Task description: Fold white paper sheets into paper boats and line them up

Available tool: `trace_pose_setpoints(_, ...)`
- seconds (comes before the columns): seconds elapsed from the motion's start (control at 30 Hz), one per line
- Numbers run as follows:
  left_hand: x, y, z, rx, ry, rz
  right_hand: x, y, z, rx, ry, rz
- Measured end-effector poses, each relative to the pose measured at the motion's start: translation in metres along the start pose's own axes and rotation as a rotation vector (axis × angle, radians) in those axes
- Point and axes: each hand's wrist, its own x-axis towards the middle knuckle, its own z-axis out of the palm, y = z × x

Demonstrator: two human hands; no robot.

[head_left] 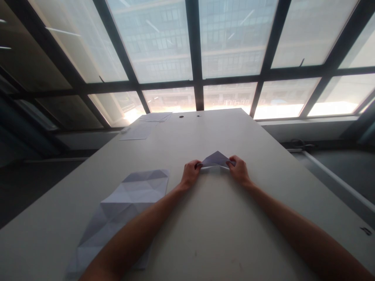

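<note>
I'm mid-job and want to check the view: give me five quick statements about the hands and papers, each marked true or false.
1. The left hand grips the left corner of the folded paper. True.
2. The right hand lies open and flat, off the folded paper. False: its fingers pinch the right corner.
3. The folded paper's peak points toward the windows. True.
4. The creased paper lies to the right of the right arm. False: it lies on the left, partly hidden by the left forearm.
5. Loose sheets lie on the far left part of the table. True.
</note>
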Motion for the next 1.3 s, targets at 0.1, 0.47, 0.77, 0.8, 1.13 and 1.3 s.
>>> trace_pose_setpoints(0.1, -0.001, 0.001, -0.001, -0.042, 0.049, -0.036, 0.000, 0.000, 0.000, -0.005, 0.000, -0.007)
trace_pose_setpoints(0.47, 0.002, -0.006, 0.002, -0.201, 0.117, -0.057, 0.000, 0.000, 0.000, 0.053, 0.001, -0.012)
trace_pose_setpoints(0.77, 0.001, -0.001, 0.003, -0.157, 0.048, 0.017, 0.001, -0.001, -0.001, 0.102, -0.004, -0.011)
trace_pose_setpoints(0.8, 0.001, -0.001, 0.002, -0.145, 0.034, 0.017, 0.001, -0.001, -0.001, 0.101, -0.007, -0.013)
trace_pose_setpoints(1.13, -0.001, 0.000, 0.001, -0.157, -0.007, -0.051, 0.001, 0.000, 0.000, 0.116, -0.036, -0.038)
trace_pose_setpoints(1.3, -0.001, 0.004, -0.002, -0.159, -0.048, -0.057, 0.001, -0.001, 0.000, 0.120, -0.052, -0.057)
